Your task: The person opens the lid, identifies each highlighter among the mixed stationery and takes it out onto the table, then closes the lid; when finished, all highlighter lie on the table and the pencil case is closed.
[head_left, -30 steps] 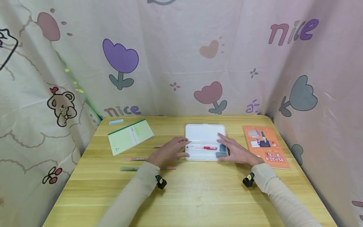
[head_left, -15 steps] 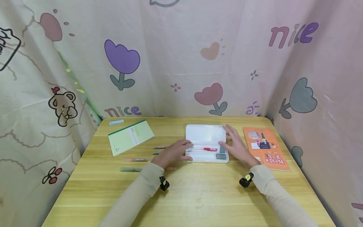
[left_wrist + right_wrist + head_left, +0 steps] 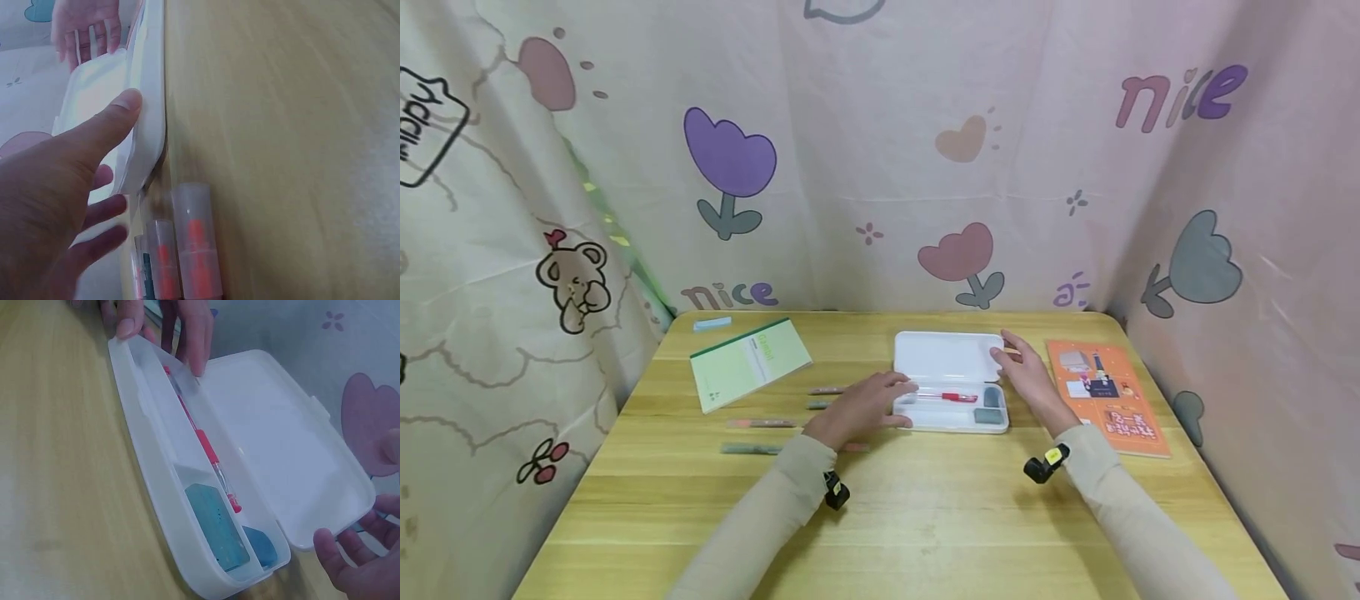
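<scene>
A white pencil case lies unfolded near the table's middle, its lid tilted up at the back. Inside are a red-capped pen and two blue-green blocks that look like erasers, one rectangular, the other partly hidden by a divider. My left hand holds the left end of the case, thumb at the near wall and fingers at the far side. With my right hand I grip the lid's right edge, thumb on the inner face and fingers behind.
Several markers lie left of the case, partly under my left forearm. A green notebook and a light blue strip lie at the back left. An orange booklet lies right of my right hand.
My right hand has moved from the right end of the case's tray up to the lid's right edge. The lid has risen slightly from lying flat. My left hand stays at the left end.
</scene>
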Action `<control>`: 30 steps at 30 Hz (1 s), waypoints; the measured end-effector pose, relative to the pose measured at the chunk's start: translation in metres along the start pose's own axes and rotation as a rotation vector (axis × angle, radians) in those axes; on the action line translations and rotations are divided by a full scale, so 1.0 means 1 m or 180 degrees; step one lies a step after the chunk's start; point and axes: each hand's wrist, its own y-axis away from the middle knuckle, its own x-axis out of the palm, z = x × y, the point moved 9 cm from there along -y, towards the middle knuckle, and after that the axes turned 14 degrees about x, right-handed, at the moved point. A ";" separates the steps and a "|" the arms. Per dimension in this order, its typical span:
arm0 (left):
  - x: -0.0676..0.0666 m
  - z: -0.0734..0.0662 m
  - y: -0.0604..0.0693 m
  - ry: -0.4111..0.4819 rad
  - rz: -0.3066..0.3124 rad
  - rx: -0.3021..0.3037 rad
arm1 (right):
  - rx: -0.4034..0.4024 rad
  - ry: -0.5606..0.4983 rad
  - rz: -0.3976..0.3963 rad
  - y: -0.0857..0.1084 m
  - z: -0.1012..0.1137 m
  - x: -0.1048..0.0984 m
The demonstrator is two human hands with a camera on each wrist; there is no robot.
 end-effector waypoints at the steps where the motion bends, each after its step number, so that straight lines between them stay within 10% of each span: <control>1: -0.003 -0.001 0.000 -0.0121 -0.0048 0.0012 | -0.0021 -0.0037 -0.0005 0.002 0.000 -0.001; 6: -0.042 -0.006 0.009 -0.0552 -0.1032 0.0031 | -0.0150 -0.0228 -0.0066 0.014 -0.001 -0.008; 11: -0.072 0.003 0.025 -0.0284 -0.1962 -0.0249 | -0.0374 0.0066 -0.0162 0.031 -0.007 -0.013; 17: -0.041 0.010 0.016 0.0431 -0.1319 -0.0488 | -0.0727 0.0496 0.0200 0.044 -0.024 -0.005; 23: -0.011 0.002 0.008 0.0440 -0.0626 -0.0295 | -0.1072 0.0981 0.0455 0.051 -0.032 0.006; 30: -0.002 -0.005 0.008 0.0516 -0.0493 -0.0170 | -0.1177 0.1439 0.0424 0.053 -0.035 0.010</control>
